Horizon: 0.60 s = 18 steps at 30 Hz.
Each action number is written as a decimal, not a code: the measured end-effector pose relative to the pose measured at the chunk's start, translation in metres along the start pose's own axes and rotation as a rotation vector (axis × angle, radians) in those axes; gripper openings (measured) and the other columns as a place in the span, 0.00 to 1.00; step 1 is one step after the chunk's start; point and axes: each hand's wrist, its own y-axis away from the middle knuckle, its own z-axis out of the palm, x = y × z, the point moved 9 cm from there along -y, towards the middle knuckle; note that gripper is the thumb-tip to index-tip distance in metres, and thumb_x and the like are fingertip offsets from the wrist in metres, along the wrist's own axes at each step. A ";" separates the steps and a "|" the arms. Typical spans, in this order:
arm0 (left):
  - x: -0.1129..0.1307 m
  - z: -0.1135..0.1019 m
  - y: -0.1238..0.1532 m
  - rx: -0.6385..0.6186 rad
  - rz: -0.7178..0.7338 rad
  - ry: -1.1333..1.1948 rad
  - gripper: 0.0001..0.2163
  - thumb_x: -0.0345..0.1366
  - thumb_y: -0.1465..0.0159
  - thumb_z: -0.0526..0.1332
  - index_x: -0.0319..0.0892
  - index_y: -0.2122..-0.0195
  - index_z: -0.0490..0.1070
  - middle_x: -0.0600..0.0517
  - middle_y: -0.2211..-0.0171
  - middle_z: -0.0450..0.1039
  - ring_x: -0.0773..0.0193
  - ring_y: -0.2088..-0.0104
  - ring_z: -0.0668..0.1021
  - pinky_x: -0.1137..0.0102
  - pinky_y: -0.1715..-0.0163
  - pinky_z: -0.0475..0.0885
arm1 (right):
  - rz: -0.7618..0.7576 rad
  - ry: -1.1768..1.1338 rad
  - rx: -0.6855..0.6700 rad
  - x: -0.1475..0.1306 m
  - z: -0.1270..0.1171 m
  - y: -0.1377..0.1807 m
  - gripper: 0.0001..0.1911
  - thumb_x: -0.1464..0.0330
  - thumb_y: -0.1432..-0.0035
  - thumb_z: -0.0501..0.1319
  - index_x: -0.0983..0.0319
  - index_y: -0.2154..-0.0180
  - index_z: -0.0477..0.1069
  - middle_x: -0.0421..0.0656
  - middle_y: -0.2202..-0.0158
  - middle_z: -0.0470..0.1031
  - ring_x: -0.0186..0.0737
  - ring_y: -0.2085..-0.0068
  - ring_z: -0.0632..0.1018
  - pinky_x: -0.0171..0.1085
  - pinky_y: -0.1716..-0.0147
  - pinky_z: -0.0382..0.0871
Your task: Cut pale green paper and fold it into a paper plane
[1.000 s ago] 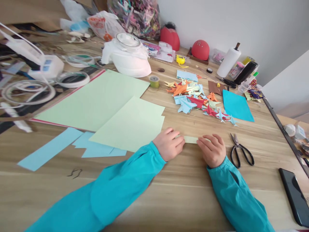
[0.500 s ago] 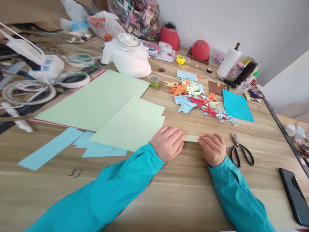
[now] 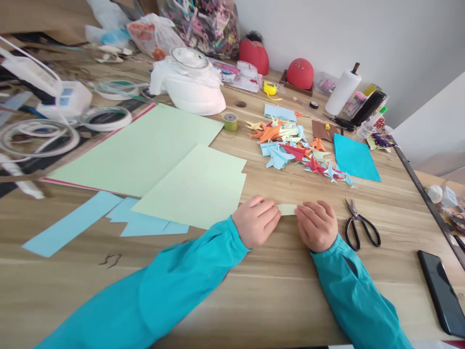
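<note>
Fronting a pale wall, wood-grain tabletop stretches beneath a paper strip.

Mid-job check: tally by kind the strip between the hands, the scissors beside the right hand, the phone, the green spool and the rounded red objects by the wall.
Pale strip between left hand and right hand: 1
Scissors: 1
Phone: 1
Green spool: 1
Rounded red objects: 2
Total: 6
</note>
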 end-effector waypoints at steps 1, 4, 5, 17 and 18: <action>-0.003 -0.002 0.000 0.008 -0.003 -0.004 0.06 0.24 0.38 0.56 0.36 0.69 0.72 0.48 0.70 0.77 0.62 0.67 0.75 0.65 0.70 0.65 | 0.028 0.018 0.004 0.007 -0.002 0.001 0.09 0.76 0.47 0.61 0.59 0.63 0.74 0.40 0.64 0.81 0.39 0.59 0.79 0.42 0.51 0.62; -0.010 -0.009 0.001 0.027 -0.006 -0.026 0.05 0.24 0.39 0.57 0.38 0.69 0.71 0.49 0.70 0.77 0.62 0.67 0.76 0.66 0.71 0.65 | 0.098 0.063 0.026 0.028 -0.005 0.008 0.10 0.76 0.47 0.61 0.59 0.63 0.74 0.40 0.64 0.81 0.40 0.59 0.79 0.43 0.51 0.63; -0.013 -0.012 0.002 0.039 -0.008 -0.035 0.05 0.24 0.40 0.58 0.38 0.69 0.71 0.48 0.71 0.78 0.62 0.68 0.76 0.66 0.72 0.65 | 0.123 0.074 0.046 0.035 -0.006 0.011 0.09 0.76 0.47 0.61 0.59 0.63 0.73 0.41 0.65 0.81 0.40 0.60 0.80 0.43 0.52 0.64; -0.047 0.003 0.013 0.012 -0.470 0.630 0.06 0.29 0.40 0.57 0.39 0.71 0.74 0.48 0.73 0.77 0.64 0.73 0.76 0.68 0.72 0.70 | 0.443 -0.465 -0.033 0.033 0.010 0.011 0.09 0.68 0.43 0.59 0.62 0.62 0.75 0.48 0.64 0.79 0.43 0.62 0.78 0.40 0.63 0.73; -0.056 0.011 0.020 0.019 -0.617 0.739 0.06 0.31 0.40 0.58 0.39 0.72 0.75 0.47 0.72 0.77 0.64 0.72 0.77 0.69 0.71 0.72 | 0.548 -0.532 -0.048 0.038 0.015 0.016 0.08 0.67 0.43 0.59 0.61 0.66 0.76 0.45 0.70 0.79 0.39 0.69 0.78 0.37 0.68 0.73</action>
